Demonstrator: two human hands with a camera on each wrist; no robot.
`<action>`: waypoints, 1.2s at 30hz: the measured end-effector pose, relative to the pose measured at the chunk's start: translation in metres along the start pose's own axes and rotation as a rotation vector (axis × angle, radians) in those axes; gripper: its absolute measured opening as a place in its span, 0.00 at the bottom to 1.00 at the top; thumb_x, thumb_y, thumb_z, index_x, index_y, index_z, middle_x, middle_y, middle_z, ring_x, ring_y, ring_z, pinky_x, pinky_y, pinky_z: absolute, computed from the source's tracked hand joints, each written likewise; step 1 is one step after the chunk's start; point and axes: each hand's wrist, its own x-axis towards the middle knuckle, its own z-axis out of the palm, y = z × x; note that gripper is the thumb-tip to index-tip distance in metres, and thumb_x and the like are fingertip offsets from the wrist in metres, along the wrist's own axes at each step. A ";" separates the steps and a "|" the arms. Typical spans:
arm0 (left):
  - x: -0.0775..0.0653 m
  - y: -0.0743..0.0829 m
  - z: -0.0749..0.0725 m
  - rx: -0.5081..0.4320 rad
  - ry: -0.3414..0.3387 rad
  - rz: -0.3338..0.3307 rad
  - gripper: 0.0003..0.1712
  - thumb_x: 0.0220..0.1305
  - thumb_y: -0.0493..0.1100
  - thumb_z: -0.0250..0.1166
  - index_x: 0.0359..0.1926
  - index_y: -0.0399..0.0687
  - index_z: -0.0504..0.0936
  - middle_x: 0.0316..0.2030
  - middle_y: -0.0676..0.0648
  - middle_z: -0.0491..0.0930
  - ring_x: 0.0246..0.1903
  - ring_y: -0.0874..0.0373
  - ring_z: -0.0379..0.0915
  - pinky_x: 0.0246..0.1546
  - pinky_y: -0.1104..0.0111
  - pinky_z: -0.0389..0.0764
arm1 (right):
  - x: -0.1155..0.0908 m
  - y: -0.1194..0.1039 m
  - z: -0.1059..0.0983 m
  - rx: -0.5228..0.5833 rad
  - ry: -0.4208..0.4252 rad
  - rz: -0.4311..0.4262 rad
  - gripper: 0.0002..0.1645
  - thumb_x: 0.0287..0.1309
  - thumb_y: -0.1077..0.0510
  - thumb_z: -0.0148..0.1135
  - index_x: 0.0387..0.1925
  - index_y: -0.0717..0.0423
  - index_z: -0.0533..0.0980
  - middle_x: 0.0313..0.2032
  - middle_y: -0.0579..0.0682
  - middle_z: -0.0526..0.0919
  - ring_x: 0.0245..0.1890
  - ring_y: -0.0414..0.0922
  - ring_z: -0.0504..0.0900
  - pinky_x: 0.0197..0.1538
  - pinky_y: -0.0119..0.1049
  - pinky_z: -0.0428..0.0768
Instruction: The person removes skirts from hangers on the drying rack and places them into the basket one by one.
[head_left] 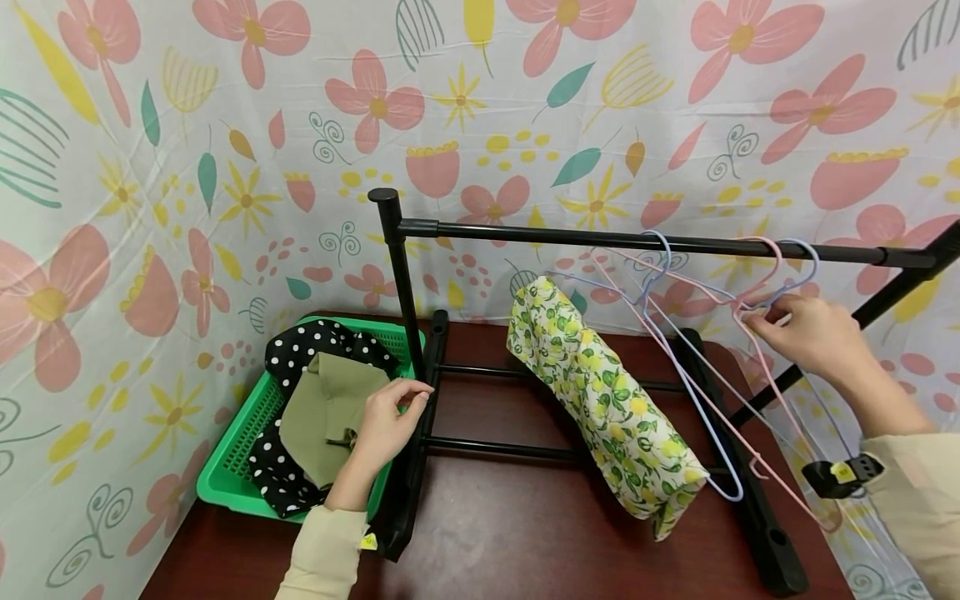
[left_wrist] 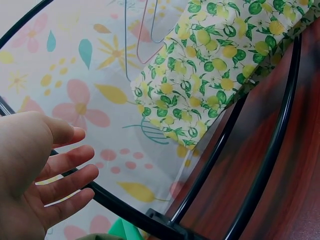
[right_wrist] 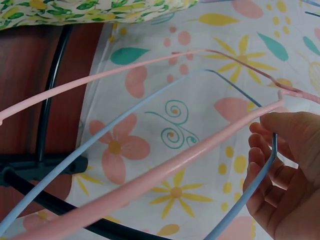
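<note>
At the right end of the black garment rack's top rail (head_left: 540, 237), my right hand (head_left: 813, 337) pinches a light-blue clothes hanger (right_wrist: 250, 192) near its neck. A pink hanger (right_wrist: 165, 175) runs close by the thumb. Farther left on the rail, another light-blue hanger (head_left: 670, 268) hangs beside a lemon-print garment (head_left: 600, 392), which hangs at a slant. My left hand (head_left: 390, 421) holds nothing, its fingers loosely bent beside the rack's left post (head_left: 405, 300). In the left wrist view those fingers (left_wrist: 70, 185) are spread apart.
A green basket (head_left: 225, 492) stands left of the rack. Inside it lie an olive garment (head_left: 315, 417) and a black polka-dot cloth (head_left: 288, 346). The rack's black feet and crossbars (head_left: 502, 450) rest on the dark red table (head_left: 495, 525). A floral curtain (head_left: 225, 167) hangs behind.
</note>
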 end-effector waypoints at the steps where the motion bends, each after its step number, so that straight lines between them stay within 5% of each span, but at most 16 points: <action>1: 0.000 0.001 0.000 -0.002 -0.002 -0.001 0.07 0.63 0.41 0.59 0.38 0.57 0.83 0.34 0.56 0.79 0.32 0.63 0.76 0.27 0.72 0.77 | -0.001 0.000 0.000 0.002 -0.006 -0.001 0.24 0.59 0.43 0.54 0.28 0.61 0.78 0.24 0.59 0.81 0.18 0.50 0.74 0.18 0.37 0.64; 13: 0.001 0.005 0.004 -0.032 -0.014 0.016 0.07 0.63 0.40 0.59 0.38 0.56 0.83 0.34 0.54 0.80 0.31 0.62 0.76 0.26 0.73 0.77 | -0.018 -0.007 -0.005 0.032 0.099 0.055 0.26 0.62 0.44 0.50 0.43 0.66 0.73 0.37 0.69 0.79 0.33 0.65 0.78 0.25 0.52 0.72; 18: 0.002 0.004 0.005 -0.025 -0.015 0.018 0.08 0.63 0.40 0.59 0.38 0.57 0.83 0.35 0.55 0.80 0.32 0.62 0.76 0.28 0.72 0.77 | -0.023 -0.008 -0.006 0.041 0.158 0.116 0.26 0.62 0.44 0.50 0.38 0.67 0.72 0.36 0.70 0.78 0.33 0.66 0.77 0.27 0.53 0.71; 27: 0.001 0.002 0.009 -0.012 -0.041 0.015 0.07 0.64 0.42 0.58 0.38 0.59 0.82 0.35 0.56 0.79 0.32 0.64 0.75 0.27 0.72 0.77 | -0.032 -0.015 -0.011 0.035 0.260 0.058 0.19 0.61 0.52 0.54 0.32 0.67 0.76 0.27 0.68 0.80 0.26 0.64 0.78 0.23 0.52 0.71; 30: 0.000 0.003 0.012 -0.015 -0.051 0.017 0.07 0.64 0.43 0.59 0.38 0.59 0.82 0.34 0.56 0.79 0.32 0.64 0.75 0.26 0.72 0.75 | -0.033 -0.021 -0.013 0.042 0.247 0.031 0.17 0.60 0.53 0.54 0.32 0.65 0.77 0.26 0.66 0.81 0.23 0.60 0.78 0.23 0.52 0.70; 36: 0.001 0.005 0.018 -0.012 -0.071 0.023 0.06 0.63 0.42 0.60 0.38 0.58 0.82 0.32 0.57 0.78 0.31 0.63 0.74 0.24 0.73 0.74 | -0.032 -0.032 -0.012 0.066 0.264 -0.071 0.13 0.60 0.53 0.56 0.30 0.58 0.79 0.21 0.56 0.82 0.14 0.27 0.69 0.16 0.35 0.64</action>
